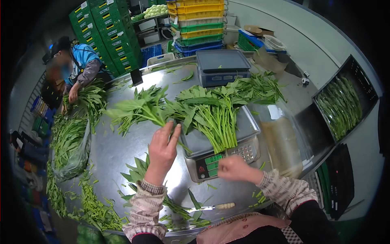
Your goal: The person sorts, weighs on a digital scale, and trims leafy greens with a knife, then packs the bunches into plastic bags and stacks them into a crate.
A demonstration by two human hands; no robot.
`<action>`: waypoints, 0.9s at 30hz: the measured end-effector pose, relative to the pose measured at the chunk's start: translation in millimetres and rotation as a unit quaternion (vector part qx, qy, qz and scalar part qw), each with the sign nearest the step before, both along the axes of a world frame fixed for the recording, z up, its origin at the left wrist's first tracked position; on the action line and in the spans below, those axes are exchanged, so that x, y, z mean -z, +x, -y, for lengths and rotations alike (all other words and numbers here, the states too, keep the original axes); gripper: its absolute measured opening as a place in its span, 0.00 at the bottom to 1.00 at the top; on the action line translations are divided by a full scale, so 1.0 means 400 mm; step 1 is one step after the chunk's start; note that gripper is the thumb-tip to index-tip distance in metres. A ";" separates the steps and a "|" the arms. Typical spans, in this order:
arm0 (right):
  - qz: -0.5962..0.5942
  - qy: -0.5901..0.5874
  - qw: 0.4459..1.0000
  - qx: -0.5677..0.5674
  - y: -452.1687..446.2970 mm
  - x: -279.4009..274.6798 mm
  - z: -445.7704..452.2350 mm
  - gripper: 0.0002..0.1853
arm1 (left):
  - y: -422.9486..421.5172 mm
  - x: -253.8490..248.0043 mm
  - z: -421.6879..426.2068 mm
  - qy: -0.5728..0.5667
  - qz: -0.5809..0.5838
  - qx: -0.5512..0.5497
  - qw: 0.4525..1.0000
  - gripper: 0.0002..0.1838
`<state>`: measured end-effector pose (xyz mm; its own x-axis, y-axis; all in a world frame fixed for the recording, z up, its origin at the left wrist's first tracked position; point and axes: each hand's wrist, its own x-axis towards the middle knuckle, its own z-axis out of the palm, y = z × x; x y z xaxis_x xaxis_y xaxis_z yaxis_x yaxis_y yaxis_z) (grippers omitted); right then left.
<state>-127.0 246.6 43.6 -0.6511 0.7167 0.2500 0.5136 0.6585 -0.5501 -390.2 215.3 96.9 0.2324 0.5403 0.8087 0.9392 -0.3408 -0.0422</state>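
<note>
- Upper left: tall stacks of green crates (115, 38) bearing paper labels.
- In front of them, at the table's far left: a person (84, 55) in a dark cap and blue vest, bent forward.
- Left of upper centre: a dark, flat, phone-like object (136, 77) lying on the metal table (109, 150).
- Top, left of centre: a heap of round, pale green produce (156, 10).
- Top centre: a stack of yellow, green and blue baskets (198, 26).
- Upper centre: a dark blue-grey scale (223, 60) with a flat top.
- Upper right: a shallow white basket (274, 42) and brown cardboard (258, 30), before a pale wall (292, 24).
</note>
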 end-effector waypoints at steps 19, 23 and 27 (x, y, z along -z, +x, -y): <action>0.014 -0.126 0.982 -0.144 -0.001 -0.026 0.019 0.07 | 0.019 0.064 -0.045 -0.085 0.011 0.002 0.996 0.22; 0.034 0.150 0.983 0.100 -0.058 -0.034 -0.105 0.09 | 0.051 0.059 -0.053 -0.081 0.013 0.014 0.997 0.22; 0.125 0.159 0.975 0.089 -0.073 0.010 -0.159 0.09 | 0.062 0.052 -0.055 -0.086 0.015 0.023 0.996 0.23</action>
